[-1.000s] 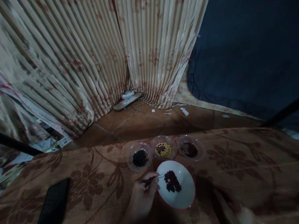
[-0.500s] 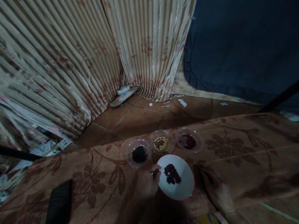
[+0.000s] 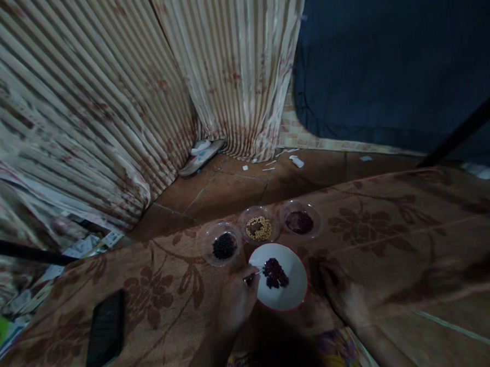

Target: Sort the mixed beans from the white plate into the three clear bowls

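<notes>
A white bowl [image 3: 289,293] with a red rim holds a pile of dark beans [image 3: 275,273] on a brown flowered cloth [image 3: 395,236]. My left hand [image 3: 237,301] is closed on thin metal tweezers [image 3: 253,274] whose tips reach the bean pile. My right hand [image 3: 343,296] rests on the cloth just right of the bowl, dim and dark; its fingers look stretched flat. Behind the bowl stand three clear cups: black beans [image 3: 223,246], yellow beans [image 3: 259,228] and reddish beans [image 3: 299,222].
A black phone [image 3: 105,333] lies on the cloth at the left. Striped curtains [image 3: 141,90] hang behind, a dark sheet [image 3: 386,61] at right. A sandal [image 3: 200,155] and small litter lie on the tiled floor [image 3: 229,187]. Dark poles cross both sides.
The view has tilted and shifted, so bowl and cups sit higher in frame. My right hand has come forward from the lower right to rest beside the bowl. The left hand stays at the beans.
</notes>
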{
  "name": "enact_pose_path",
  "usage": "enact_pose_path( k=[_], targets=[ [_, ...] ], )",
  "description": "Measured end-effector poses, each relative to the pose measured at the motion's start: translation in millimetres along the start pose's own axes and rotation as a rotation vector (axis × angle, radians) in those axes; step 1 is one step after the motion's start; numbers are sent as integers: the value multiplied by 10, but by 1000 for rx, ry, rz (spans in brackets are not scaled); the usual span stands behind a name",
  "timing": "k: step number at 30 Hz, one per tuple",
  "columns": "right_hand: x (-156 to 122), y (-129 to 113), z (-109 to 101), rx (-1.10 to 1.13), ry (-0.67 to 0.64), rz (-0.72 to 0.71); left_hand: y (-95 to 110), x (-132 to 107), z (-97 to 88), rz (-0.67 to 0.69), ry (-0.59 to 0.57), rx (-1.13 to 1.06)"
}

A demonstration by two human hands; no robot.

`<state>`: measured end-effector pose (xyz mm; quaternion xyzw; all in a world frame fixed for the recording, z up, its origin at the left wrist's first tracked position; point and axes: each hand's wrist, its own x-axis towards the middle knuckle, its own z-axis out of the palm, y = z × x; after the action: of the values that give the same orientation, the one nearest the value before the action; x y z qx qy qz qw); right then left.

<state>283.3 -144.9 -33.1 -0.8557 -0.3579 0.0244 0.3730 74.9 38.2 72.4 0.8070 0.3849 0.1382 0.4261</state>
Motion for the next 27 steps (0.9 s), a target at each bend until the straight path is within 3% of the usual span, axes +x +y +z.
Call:
enact_pose_path(
  k=[15, 27],
  targets=[
    [15, -13, -35, 1, -64, -30, 133, -193, 198, 9, 228, 46],
    [10, 19, -21, 3, -67, -102, 120, -188, 272, 66, 246, 136]
  ],
)
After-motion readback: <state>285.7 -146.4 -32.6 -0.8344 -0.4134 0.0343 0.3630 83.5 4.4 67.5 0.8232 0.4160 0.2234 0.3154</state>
